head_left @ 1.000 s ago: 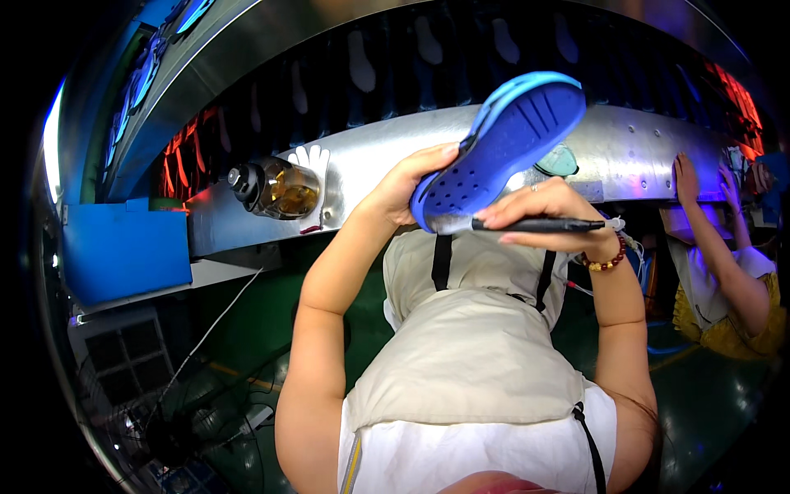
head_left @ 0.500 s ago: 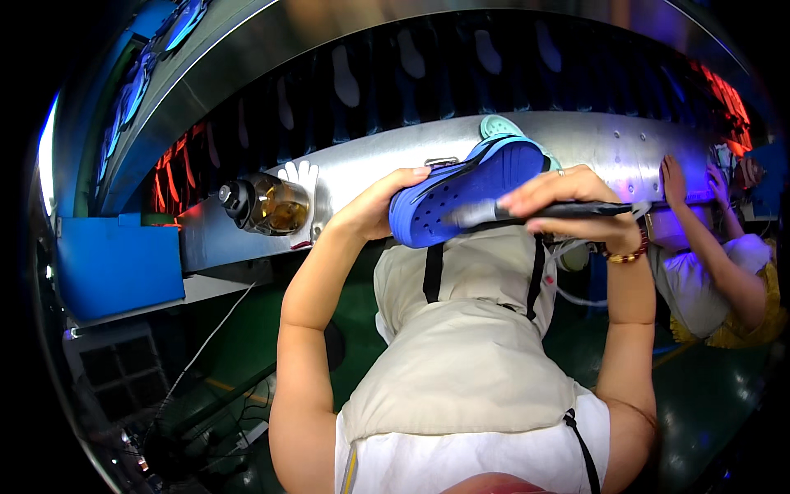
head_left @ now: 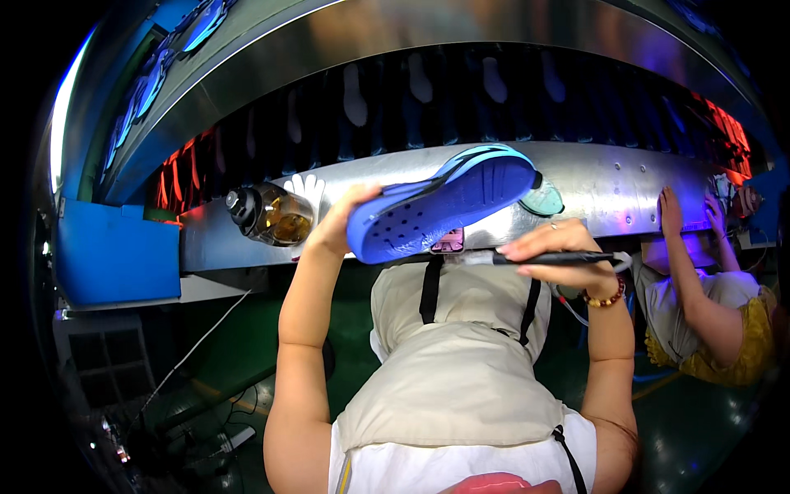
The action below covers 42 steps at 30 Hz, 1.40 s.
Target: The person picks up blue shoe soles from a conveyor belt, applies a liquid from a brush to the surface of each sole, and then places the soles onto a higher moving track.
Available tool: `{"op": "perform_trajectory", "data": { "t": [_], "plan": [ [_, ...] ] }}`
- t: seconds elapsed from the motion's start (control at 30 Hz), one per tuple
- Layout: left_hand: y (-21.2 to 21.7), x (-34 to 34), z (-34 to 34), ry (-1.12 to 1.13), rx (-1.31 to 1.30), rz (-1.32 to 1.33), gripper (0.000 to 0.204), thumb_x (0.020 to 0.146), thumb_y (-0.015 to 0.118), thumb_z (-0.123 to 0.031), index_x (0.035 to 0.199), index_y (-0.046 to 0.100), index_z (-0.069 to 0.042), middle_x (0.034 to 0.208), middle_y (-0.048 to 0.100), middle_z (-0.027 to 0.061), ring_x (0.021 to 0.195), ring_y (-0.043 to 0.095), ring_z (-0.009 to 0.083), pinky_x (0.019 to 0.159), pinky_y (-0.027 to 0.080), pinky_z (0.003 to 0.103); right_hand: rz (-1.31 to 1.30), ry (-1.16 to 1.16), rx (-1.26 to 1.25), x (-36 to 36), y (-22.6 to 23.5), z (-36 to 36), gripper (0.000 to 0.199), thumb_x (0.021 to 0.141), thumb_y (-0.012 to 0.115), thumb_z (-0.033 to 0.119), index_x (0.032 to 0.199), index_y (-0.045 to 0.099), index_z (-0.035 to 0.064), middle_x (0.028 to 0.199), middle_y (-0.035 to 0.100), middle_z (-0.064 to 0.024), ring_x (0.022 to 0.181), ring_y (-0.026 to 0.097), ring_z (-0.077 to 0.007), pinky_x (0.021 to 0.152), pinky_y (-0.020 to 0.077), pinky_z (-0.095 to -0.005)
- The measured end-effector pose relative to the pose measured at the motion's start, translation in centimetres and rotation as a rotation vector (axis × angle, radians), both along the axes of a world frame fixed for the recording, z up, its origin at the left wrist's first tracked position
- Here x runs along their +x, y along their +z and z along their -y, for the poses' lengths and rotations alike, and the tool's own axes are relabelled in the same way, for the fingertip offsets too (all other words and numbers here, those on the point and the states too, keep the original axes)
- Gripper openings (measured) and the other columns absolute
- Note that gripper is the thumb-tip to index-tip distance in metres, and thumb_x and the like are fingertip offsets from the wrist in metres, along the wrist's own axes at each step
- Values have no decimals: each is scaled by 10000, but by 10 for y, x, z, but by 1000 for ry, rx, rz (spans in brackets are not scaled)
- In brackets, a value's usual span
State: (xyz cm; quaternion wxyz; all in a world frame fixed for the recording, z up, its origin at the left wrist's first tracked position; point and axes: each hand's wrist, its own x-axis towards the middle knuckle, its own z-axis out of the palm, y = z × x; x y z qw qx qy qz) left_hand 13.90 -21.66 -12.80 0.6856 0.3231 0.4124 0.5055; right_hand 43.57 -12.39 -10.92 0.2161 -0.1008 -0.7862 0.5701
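Note:
My left hand (head_left: pixel 336 224) is closed on the heel end of a blue clog (head_left: pixel 444 202), held tilted above the bench edge. Small holes dot the clog's blue surface near the heel, and a light-blue and black band runs along its far side. In my right hand (head_left: pixel 558 240) is a brush with a black handle (head_left: pixel 568 258); a thin clear tube (head_left: pixel 623 262) comes off its rear end. The pale, slightly blurred brush tip (head_left: pixel 471 258) points left, just below the clog. Behind the clog's toe, a mint-green clog (head_left: pixel 545 200) lies on the bench, partly hidden.
A metal bench (head_left: pixel 592 177) runs across, with a dark rack of hanging sole shapes (head_left: pixel 355 97) behind it. On the left are a bottle of amber liquid (head_left: pixel 284 218) and a white glove (head_left: pixel 309 189). A co-worker's hand (head_left: pixel 671 212) rests at the right.
The clog has moved left and turned in my left hand. My right hand has moved down, drawing the brush off the clog's surface. A small pink patterned thing now shows under the clog.

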Motion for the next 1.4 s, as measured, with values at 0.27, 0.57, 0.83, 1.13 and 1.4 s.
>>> {"op": "perform_trajectory", "data": {
  "t": [0.27, 0.57, 0.83, 1.13, 1.4],
  "plan": [
    [-54, 61, -35, 60, 8, 644, 867, 765, 149, -720, 1305, 287, -55, 1235, 429, 191, 1110, 440, 357, 945, 332, 489, -54, -379, -236, -37, -28, 1, 146, 734, 626, 3, 874, 628, -39, 837, 639, -100, 764, 586, -101, 685, 467, -208],
    [-60, 66, -32, 291, -59, 565, 879, 748, 136, -741, 1187, 436, -41, 1088, 526, 179, 1027, 505, 318, 899, 397, 451, -136, -234, 493, -54, -21, 37, 111, 609, 640, 12, 706, 596, 44, 740, 624, -80, 720, 614, -217, 665, 480, -304],
    [-40, 73, -25, 215, 63, 680, 914, 719, 143, -769, 1163, 434, -26, 1064, 527, 179, 988, 520, 295, 856, 429, 428, -139, -342, -96, -54, -16, 20, 163, 717, 630, 20, 875, 623, -23, 880, 635, -111, 791, 604, -155, 722, 479, -262],
    [-3, 54, -56, 399, 321, 535, 918, 724, 179, -763, 1219, 376, -15, 1109, 507, 199, 1066, 463, 342, 934, 361, 449, -266, -374, -99, -63, 0, -10, 187, 716, 640, -3, 902, 627, -1, 912, 629, -115, 836, 601, -187, 779, 473, -295],
    [0, 50, -55, 368, 378, 590, 909, 732, 186, -755, 1224, 369, -13, 1092, 511, 201, 1032, 484, 340, 926, 368, 447, -290, -202, -157, -38, 0, -5, 183, 703, 620, -53, 882, 628, -14, 916, 629, -129, 866, 602, -215, 794, 469, -304]
  ]
}}
